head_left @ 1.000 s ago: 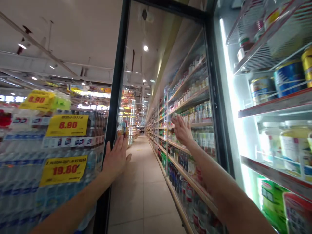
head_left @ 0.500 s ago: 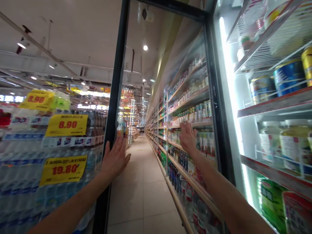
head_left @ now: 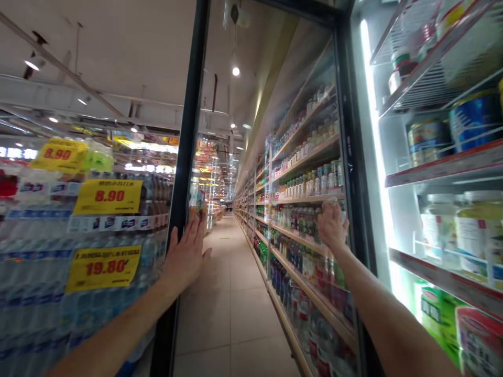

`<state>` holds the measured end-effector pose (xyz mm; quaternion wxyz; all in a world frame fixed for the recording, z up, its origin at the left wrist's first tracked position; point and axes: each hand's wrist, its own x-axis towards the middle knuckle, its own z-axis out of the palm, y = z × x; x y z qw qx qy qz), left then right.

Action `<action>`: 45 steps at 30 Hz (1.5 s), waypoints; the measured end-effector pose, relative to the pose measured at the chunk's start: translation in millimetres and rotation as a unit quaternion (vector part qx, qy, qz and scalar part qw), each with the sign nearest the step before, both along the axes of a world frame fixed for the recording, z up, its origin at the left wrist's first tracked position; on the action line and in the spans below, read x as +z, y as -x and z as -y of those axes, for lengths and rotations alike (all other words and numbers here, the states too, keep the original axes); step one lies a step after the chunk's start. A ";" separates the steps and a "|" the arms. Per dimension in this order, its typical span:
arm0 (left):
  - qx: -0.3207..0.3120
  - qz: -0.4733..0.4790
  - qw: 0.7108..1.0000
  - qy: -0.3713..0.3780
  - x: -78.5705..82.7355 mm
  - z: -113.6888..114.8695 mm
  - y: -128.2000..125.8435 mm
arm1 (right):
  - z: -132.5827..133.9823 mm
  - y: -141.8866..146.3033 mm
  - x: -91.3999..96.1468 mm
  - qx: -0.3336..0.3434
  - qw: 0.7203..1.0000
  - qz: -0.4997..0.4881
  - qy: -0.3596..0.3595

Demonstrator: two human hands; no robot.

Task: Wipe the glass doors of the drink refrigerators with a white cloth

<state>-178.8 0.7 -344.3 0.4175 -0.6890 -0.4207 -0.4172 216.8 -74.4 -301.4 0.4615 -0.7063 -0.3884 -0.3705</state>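
Note:
A tall glass cooler door (head_left: pixel 251 293) with a black frame stands swung open in front of me. My left hand (head_left: pixel 186 256) lies flat and open on the glass by the door's left frame edge (head_left: pixel 184 173). My right hand (head_left: pixel 332 225) rests on the glass close to the right, hinge-side frame (head_left: pixel 351 183), fingers up and apart; nothing is held. Through the glass I see a store aisle with shelves of bottled drinks.
The lit cooler interior (head_left: pixel 440 173) on the right holds cans, jars and green packs on wire shelves. At left stand stacked water bottles with yellow price tags (head_left: pixel 108 196) reading 8.90 and 19.80. A tiled aisle floor (head_left: pixel 236 319) runs ahead.
My right hand has slid rightward across the glass, from mid-pane to near the hinge-side frame. My left hand has stayed where it was.

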 end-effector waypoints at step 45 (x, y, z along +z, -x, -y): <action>0.006 -0.037 0.998 0.040 -18.0 5.0 2.7 | -53.8 174.7 -42.0 0.215 0.904 0.369 0.020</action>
